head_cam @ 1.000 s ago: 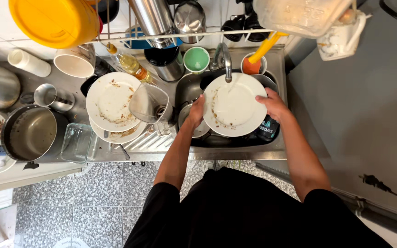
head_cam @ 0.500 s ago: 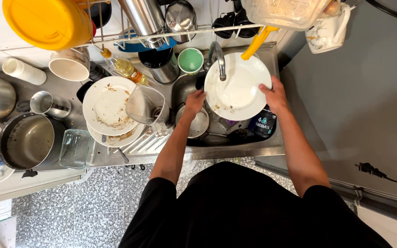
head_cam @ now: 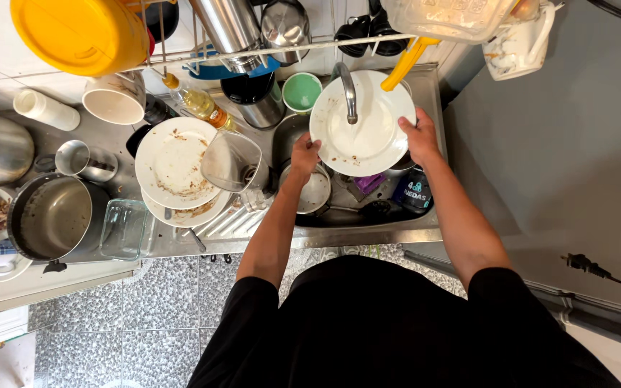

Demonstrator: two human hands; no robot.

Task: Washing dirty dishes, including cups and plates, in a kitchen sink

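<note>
White plate (head_cam: pixel 364 133) is over the sink (head_cam: pixel 425 93), held roughly flat and face-up right under the faucet (head_cam: pixel 348 90) spout so water would land mid-plate; brown smears along its lower rim.

My left hand (head_cam: pixel 303 152) has a closed grip on the rim at 8 o'clock, my right hand (head_cam: pixel 418 136) a closed grip at 3 o'clock. Opposite edges, so the plate stays level and I can tilt it either way. Palms stay off the dirty face.

Below the plate in the basin: a small white bowl (head_cam: pixel 315 190) at 7 o'clock, a dark can (head_cam: pixel 413 192) at 5 o'clock, something purple between them. Stacked there because the basin is the wash queue.

At 11 o'clock, a green cup (head_cam: pixel 301 91). At 9 o'clock on the bench: clear jug (head_cam: pixel 230 159), then two stacked dirty plates (head_cam: pixel 176 162), kept next to the sink. Farther out at 8 o'clock, a dark pot (head_cam: pixel 53 215) and a glass dish (head_cam: pixel 122 228).

Overhead rack (head_cam: pixel 253 52) at 12 o'clock carries a yellow tub (head_cam: pixel 80 32) and steel flasks, draining above the basin.
</note>
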